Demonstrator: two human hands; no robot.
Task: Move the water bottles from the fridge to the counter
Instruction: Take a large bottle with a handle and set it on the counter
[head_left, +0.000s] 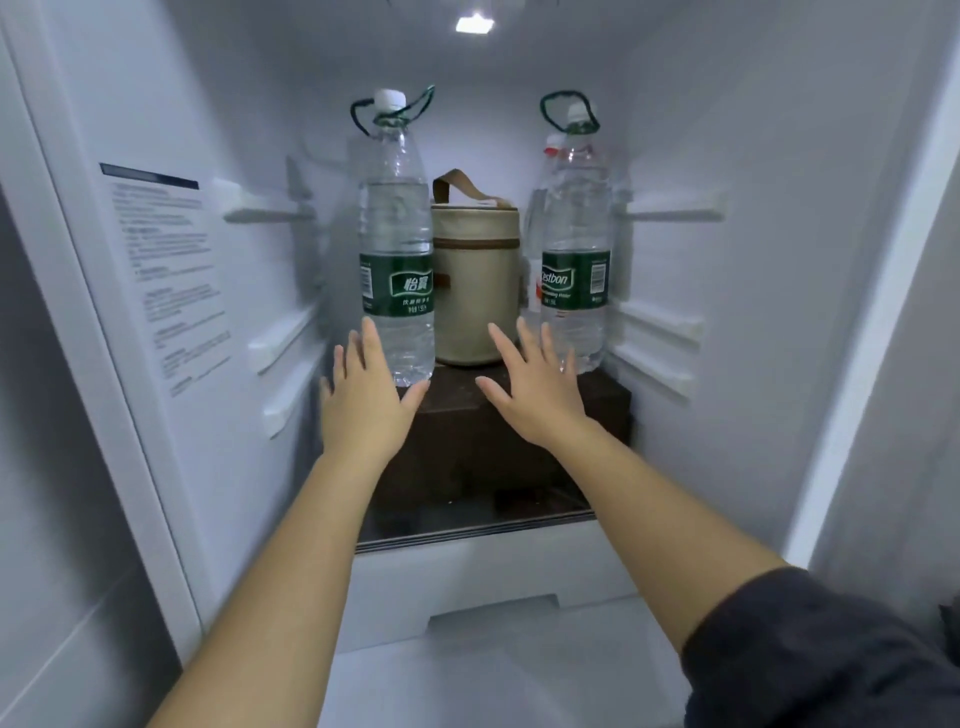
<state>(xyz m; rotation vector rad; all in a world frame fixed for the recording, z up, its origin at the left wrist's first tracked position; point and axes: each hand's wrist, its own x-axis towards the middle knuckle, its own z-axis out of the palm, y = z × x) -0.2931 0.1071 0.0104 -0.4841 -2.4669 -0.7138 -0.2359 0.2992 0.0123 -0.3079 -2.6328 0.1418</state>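
Two tall clear water bottles with green labels and green carry loops stand upright inside the open fridge on a dark box (519, 415). The left bottle (397, 239) is at the box's left front, the right bottle (574, 244) at its right. Behind the right bottle a third bottle with a red-ringed cap (551, 150) partly shows. My left hand (363, 400) is spread open just in front of the left bottle's base, fingertips near it. My right hand (535, 384) is spread open just left of the right bottle's base. Neither hand holds anything.
A beige cylindrical bag (475, 280) with a brown strap stands between the bottles. Shelf rails (270, 213) line both fridge walls. A white drawer (488, 571) sits below the dark shelf. A printed sticker (166, 270) is on the left wall.
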